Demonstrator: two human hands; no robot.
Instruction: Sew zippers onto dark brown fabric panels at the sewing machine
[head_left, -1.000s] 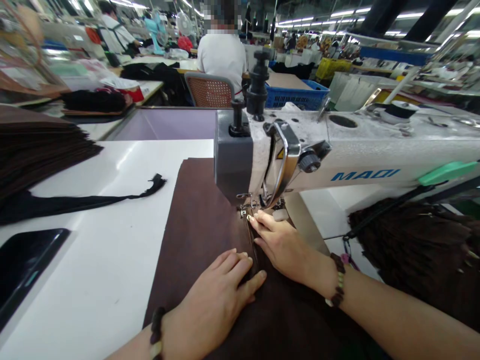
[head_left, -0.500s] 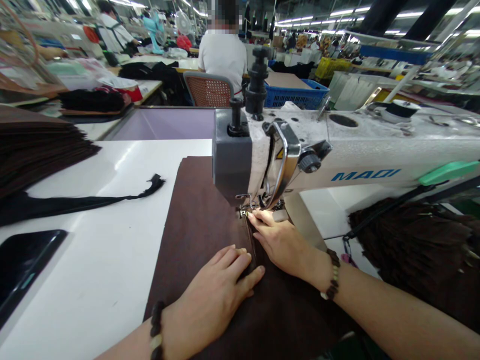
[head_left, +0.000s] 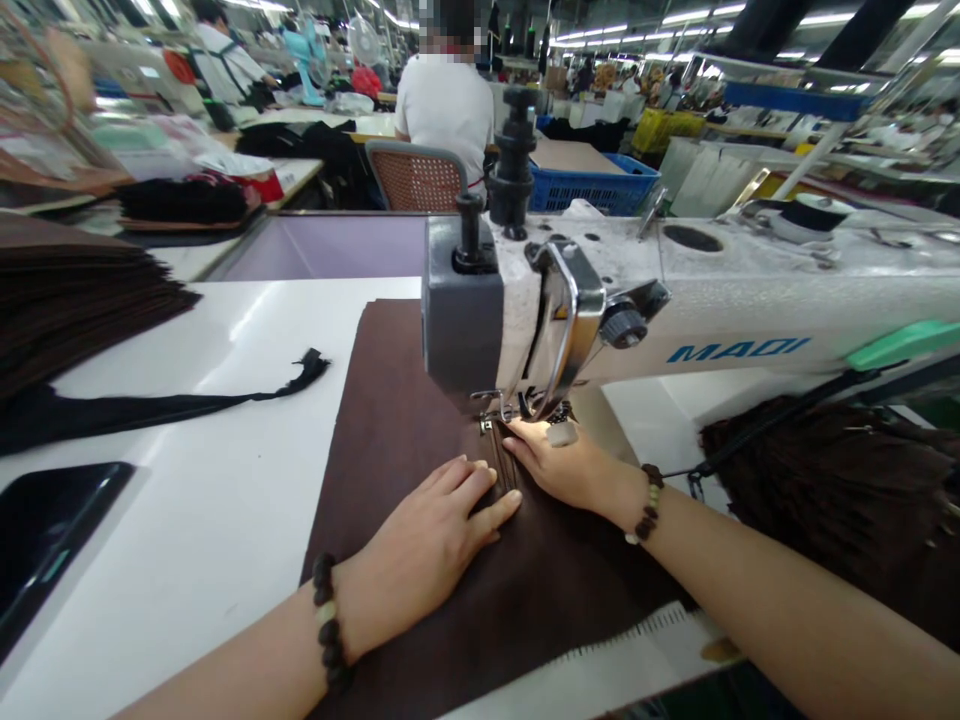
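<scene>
- Far left of the left fingers, a stack of dark brown cloth (head_left: 82,310) lies beyond them; a glossy black object (head_left: 64,540) lies nearer the wearer.
- Between that stack and the left fingers, a black fabric strip (head_left: 180,407) stretches across the white table (head_left: 202,520).
- Beneath both hands' fingers, the brown cloth (head_left: 375,400) lies flat, reaching past them under the machine head.
- Left hand (head_left: 420,550): fingers extended, loosely spread, resting on the cloth, gripping nothing.
- Just ahead of the left fingertips, the presser foot (head_left: 487,425) sits over narrow folds.
- Right hand (head_left: 574,468): beside the presser foot, fingertips hidden; cannot tell whether they pinch the cloth.
- Above the right fingers, the sewing machine (head_left: 735,300) extends rightward.
- Well right of those fingers, dark brown fabric (head_left: 832,500) is heaped.
</scene>
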